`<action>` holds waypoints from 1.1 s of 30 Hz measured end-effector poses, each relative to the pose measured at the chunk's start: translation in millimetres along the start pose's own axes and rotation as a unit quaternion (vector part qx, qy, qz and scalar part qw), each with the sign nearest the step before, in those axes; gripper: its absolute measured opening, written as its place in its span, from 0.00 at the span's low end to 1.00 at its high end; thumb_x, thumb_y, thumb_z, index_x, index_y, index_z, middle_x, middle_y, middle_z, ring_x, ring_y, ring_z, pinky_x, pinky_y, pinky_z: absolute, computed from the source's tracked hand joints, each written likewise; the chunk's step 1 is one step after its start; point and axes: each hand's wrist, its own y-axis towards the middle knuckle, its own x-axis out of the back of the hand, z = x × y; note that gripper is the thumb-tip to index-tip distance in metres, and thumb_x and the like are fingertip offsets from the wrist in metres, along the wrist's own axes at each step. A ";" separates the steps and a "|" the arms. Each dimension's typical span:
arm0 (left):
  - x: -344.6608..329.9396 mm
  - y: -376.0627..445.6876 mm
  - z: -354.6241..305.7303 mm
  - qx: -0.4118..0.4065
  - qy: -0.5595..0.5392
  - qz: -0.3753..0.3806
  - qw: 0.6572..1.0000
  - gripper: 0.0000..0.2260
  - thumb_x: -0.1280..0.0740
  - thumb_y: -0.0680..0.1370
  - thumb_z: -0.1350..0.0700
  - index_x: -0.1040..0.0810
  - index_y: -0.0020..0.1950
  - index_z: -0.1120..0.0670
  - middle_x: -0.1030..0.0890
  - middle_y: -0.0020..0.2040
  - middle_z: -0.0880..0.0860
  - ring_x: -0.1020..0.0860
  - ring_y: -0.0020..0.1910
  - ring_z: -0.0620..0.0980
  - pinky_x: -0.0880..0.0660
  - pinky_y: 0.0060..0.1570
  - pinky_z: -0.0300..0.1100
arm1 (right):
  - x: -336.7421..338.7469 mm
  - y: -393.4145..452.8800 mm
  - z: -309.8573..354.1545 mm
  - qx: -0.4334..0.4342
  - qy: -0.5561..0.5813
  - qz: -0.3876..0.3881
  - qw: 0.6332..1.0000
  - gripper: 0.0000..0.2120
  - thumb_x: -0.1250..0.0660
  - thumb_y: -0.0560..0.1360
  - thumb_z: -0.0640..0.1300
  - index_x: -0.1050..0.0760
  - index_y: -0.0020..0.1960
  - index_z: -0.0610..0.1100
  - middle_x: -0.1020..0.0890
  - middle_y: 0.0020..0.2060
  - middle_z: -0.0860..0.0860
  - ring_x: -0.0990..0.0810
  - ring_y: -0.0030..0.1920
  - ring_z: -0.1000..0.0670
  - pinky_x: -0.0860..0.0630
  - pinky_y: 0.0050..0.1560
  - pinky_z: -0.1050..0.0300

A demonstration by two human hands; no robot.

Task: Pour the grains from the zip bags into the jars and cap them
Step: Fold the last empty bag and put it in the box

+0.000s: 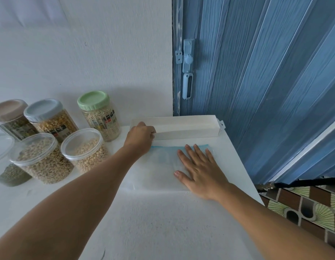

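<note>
Under the right hand [198, 171], a zip bag [163, 166] is lying flat on the white bench [163, 231]; the palm and straightened fingers are pressing down on its right half without curling round anything. Just beyond it, the left hand [141, 136] is reaching to the near left corner of a long white box [181, 126], with fingers curled at the box's near edge, apparently pinching it, though the exact contact is hard to make out. The bag is looking empty, clear and very thin, with a blue zip strip [181, 146] running along the edge farthest from the person, between the two hands. By the look of it, it is going to handle as something nearly weightless, limp and slick: it will likely slide on the smooth bench and fold on itself if lifted by one corner, so the stiffer zip strip seems the best place to take hold. Left of the left hand, well apart from the bag, five jars are standing together: a green-lidded jar [99, 115], a blue-lidded jar [50, 119] and a brown-lidded jar [11, 117] are capped, while two front jars [41, 158] [86, 149] are holding grains and appear uncapped. Those open ones will be fairly heavy and rigid, best gripped round the body.
</note>
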 end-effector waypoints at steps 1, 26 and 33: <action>0.0 -0.5 -0.3 0.003 -0.002 0.001 1.000 0.10 0.36 0.84 0.57 0.16 0.61 0.54 0.25 0.55 0.57 0.23 0.55 0.62 0.25 0.58 0.53 | 0.2 -0.2 -0.3 0.000 0.000 0.002 1.000 0.36 0.64 0.81 0.72 0.68 0.83 0.58 0.68 0.82 0.54 0.71 0.81 0.50 0.69 0.80 0.43; -19.0 -154.3 15.4 -0.207 0.124 0.151 0.959 0.35 0.61 0.82 0.28 0.65 0.84 0.43 0.65 0.84 0.48 0.69 0.82 0.48 0.68 0.80 0.47 | 6.7 -22.3 -4.6 0.107 0.022 -0.108 0.988 0.35 0.55 0.82 0.71 0.54 0.85 0.59 0.60 0.84 0.51 0.65 0.83 0.46 0.65 0.81 0.41; -4.4 -156.8 9.0 -0.199 0.105 0.144 0.964 0.39 0.60 0.79 0.26 0.61 0.85 0.44 0.64 0.85 0.49 0.67 0.83 0.49 0.65 0.81 0.48 | -3.7 -29.1 -13.8 0.127 0.029 -0.008 0.991 0.33 0.55 0.81 0.73 0.54 0.83 0.65 0.56 0.84 0.58 0.60 0.83 0.55 0.65 0.81 0.50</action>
